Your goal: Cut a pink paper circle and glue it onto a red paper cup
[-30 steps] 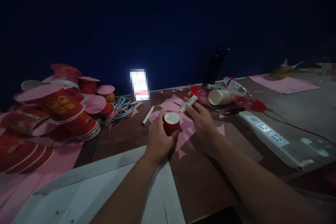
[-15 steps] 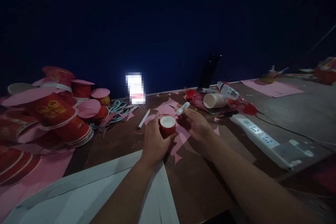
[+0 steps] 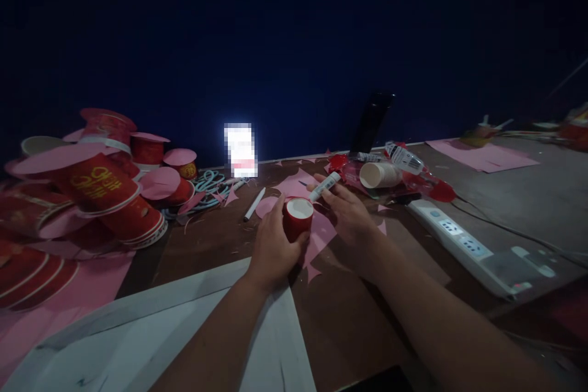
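Note:
My left hand (image 3: 274, 242) is wrapped round a small red paper cup (image 3: 298, 229). Its white round end faces up; whether that is the mouth or the recessed base I cannot tell. Between the fingers of my right hand (image 3: 346, 211) is a white glue stick (image 3: 325, 187) with printing on it, its lower end close to the cup's rim. A thin dark tip (image 3: 303, 183) shows by these fingers, too small to name. Cut pink paper (image 3: 321, 239) lies beneath both hands. A white marker (image 3: 254, 204) and a pink paper disc (image 3: 265, 207) lie just beyond my left hand.
Red cups with pink discs (image 3: 101, 177) pile up at the left, near a coiled cord (image 3: 211, 187). A white framed board (image 3: 184, 312) lies in front. Stacked paper cups (image 3: 379, 175), a dark phone-like slab (image 3: 373, 122) and a power strip (image 3: 459, 245) are at the right.
The glue stick has moved slightly right and up and shows more of its length. The cup has shifted a little right in view, along with the whole scene. Both holds are unchanged.

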Action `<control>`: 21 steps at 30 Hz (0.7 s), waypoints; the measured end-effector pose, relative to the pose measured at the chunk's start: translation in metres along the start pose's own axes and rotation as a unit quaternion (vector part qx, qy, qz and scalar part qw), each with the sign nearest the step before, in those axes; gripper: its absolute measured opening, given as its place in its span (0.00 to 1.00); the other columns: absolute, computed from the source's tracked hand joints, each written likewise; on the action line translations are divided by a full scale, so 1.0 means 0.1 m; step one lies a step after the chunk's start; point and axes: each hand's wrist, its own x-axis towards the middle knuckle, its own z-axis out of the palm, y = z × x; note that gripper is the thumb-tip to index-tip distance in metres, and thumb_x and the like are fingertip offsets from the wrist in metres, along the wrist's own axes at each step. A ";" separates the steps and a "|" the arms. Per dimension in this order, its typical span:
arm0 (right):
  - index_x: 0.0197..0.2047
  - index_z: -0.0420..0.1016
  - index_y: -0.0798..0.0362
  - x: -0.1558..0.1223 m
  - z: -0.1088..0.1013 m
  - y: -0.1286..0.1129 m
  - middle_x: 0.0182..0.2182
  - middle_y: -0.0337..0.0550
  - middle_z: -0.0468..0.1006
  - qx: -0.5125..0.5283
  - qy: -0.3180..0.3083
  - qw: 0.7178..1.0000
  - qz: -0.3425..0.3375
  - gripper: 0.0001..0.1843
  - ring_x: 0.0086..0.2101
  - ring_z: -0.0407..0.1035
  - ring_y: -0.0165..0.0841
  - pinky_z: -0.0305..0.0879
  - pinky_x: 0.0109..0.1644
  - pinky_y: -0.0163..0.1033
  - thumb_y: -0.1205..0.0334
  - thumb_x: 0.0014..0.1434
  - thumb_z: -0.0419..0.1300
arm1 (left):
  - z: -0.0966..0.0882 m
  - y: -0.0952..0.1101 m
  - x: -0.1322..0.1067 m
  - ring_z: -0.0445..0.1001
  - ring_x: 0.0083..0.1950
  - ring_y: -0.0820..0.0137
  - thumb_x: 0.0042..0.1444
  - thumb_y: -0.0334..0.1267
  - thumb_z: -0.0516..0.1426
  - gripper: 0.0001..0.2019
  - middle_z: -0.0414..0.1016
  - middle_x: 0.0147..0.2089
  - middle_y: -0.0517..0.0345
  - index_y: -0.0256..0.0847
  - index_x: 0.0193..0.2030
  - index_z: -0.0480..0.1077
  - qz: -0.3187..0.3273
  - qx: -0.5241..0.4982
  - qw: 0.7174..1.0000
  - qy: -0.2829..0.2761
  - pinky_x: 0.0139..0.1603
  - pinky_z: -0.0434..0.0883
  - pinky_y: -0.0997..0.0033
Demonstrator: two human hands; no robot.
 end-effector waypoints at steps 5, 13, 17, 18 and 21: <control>0.56 0.67 0.43 0.00 0.02 0.01 0.44 0.39 0.77 -0.054 -0.002 0.998 -0.037 0.26 0.43 0.70 0.32 0.64 0.50 0.40 0.58 0.54 0.61 | 0.00 -0.01 0.00 0.60 0.61 0.55 0.46 0.41 0.61 0.40 0.59 0.63 0.44 0.40 0.65 0.50 -0.001 0.001 1.000 -0.006 0.60 0.59 0.52; 0.59 0.64 0.43 -0.03 0.05 -0.01 0.50 0.40 0.73 -0.155 -0.006 0.985 -0.081 0.26 0.47 0.68 0.32 0.61 0.55 0.41 0.58 0.57 0.59 | 0.02 -0.06 0.00 0.60 0.62 0.55 0.46 0.43 0.62 0.39 0.59 0.63 0.44 0.41 0.65 0.51 0.002 -0.005 1.000 -0.003 0.59 0.59 0.52; 0.61 0.61 0.44 -0.05 0.07 -0.06 0.50 0.42 0.74 -0.187 -0.010 0.978 -0.090 0.28 0.47 0.68 0.34 0.60 0.56 0.44 0.57 0.58 0.58 | 0.04 -0.05 0.01 0.62 0.60 0.55 0.42 0.47 0.64 0.41 0.62 0.60 0.44 0.41 0.63 0.53 -0.019 -0.012 1.000 0.015 0.58 0.60 0.52; 0.61 0.61 0.44 -0.06 0.07 -0.06 0.49 0.42 0.74 -0.198 -0.010 0.976 -0.093 0.28 0.48 0.68 0.34 0.59 0.57 0.44 0.57 0.58 0.58 | 0.05 -0.05 0.02 0.62 0.59 0.56 0.41 0.48 0.64 0.41 0.63 0.59 0.44 0.41 0.62 0.55 -0.023 -0.012 0.999 0.026 0.58 0.60 0.53; 0.62 0.61 0.46 -0.05 0.08 -0.07 0.48 0.44 0.75 -0.231 -0.013 0.967 -0.106 0.28 0.48 0.68 0.35 0.60 0.57 0.45 0.58 0.58 0.58 | 0.05 -0.03 0.04 0.64 0.58 0.58 0.41 0.46 0.65 0.37 0.64 0.56 0.46 0.41 0.58 0.58 -0.021 -0.016 0.998 0.049 0.58 0.61 0.55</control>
